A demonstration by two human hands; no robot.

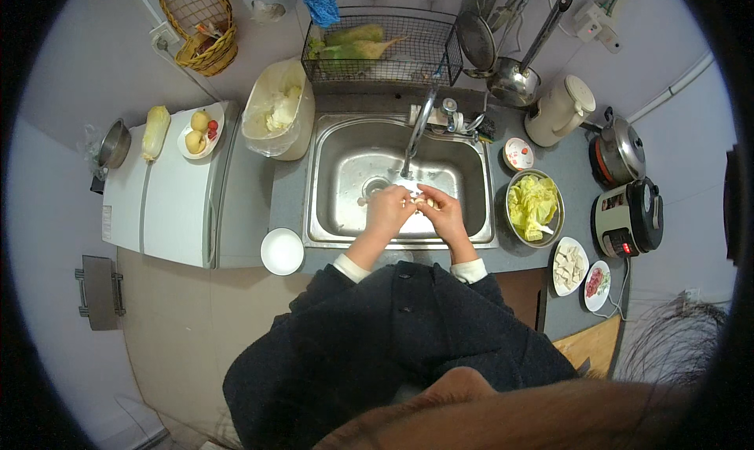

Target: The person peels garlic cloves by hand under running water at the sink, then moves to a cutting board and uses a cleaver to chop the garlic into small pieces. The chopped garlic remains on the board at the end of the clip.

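Observation:
Over the near part of the steel sink [345, 167], both my hands meet with bent, closed fingers. Between the fingertips is a small cluster of pale, rounded food pieces [424, 203], too small to name exactly. My left hand [387, 212] pinches its left side, partly hiding it. From the other side, my right hand [444, 214] grips it with thumb and fingers. The curved faucet [418, 136] reaches down just beyond my hands. A bright white patch, perhaps water, shows beneath its spout. The sink's drain [375, 186] lies beside my left hand.
On the right stand a bowl of cabbage leaves [532, 206], a plate of pale chunks [569, 266] and a rice cooker [627, 218]. At left are a white bowl [282, 251] and a lined bin [255, 120]. A wire rack [381, 45] hangs behind the sink.

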